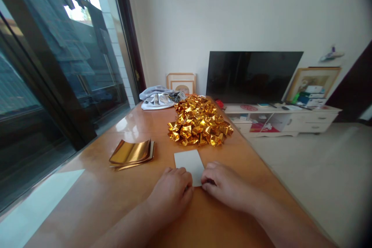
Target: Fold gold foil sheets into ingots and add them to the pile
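Note:
A pale sheet of paper (188, 162) lies on the wooden table in front of me, its white side up. My left hand (173, 190) grips its near left corner with curled fingers. At the near right corner, my right hand (219, 182) has thumb and fingers closed on the edge. My fingers hide both near corners. Left of the sheet rests a stack of gold foil paper (132, 153), slightly curled. Just beyond the sheet spreads a large heap of folded gold foil pieces (200, 122).
The wooden table (110, 193) runs away from me. Bundled grey cloth (159, 99) sits at its far left end. A pale sheet (43, 205) lies at the near left edge. Beyond stand a white cabinet (299, 118) and a television (252, 77); glass doors (58, 66) line the left.

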Tool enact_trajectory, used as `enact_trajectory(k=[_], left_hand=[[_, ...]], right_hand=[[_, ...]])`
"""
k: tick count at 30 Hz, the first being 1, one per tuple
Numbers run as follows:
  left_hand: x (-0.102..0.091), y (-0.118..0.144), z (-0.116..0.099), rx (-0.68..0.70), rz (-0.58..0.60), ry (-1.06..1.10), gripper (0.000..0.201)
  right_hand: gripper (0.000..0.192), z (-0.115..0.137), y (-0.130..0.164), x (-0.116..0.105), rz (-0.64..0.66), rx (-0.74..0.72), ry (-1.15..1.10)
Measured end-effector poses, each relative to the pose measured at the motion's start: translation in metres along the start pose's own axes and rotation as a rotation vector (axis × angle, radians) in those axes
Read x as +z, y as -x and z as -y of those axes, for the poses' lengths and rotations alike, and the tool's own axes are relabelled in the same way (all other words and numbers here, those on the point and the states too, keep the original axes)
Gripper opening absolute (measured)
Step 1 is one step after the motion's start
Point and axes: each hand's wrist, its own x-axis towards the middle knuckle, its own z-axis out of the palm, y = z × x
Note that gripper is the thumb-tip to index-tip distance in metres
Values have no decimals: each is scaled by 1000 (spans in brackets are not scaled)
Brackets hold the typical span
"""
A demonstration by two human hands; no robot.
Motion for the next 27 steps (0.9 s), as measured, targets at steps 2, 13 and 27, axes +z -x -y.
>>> enact_trajectory(k=[2,13,27], left_hand=[[0,0,1,-9,-6,18,11],[-9,-1,13,-103,30,129,16],[-13,-4,29,-236,139,182,25]], right_hand=[[11,-1,0,-1,6,-1,-9],[15,-11,-3,3,-43,69,-86],[16,-18,-7,11,-108,198,-81]])
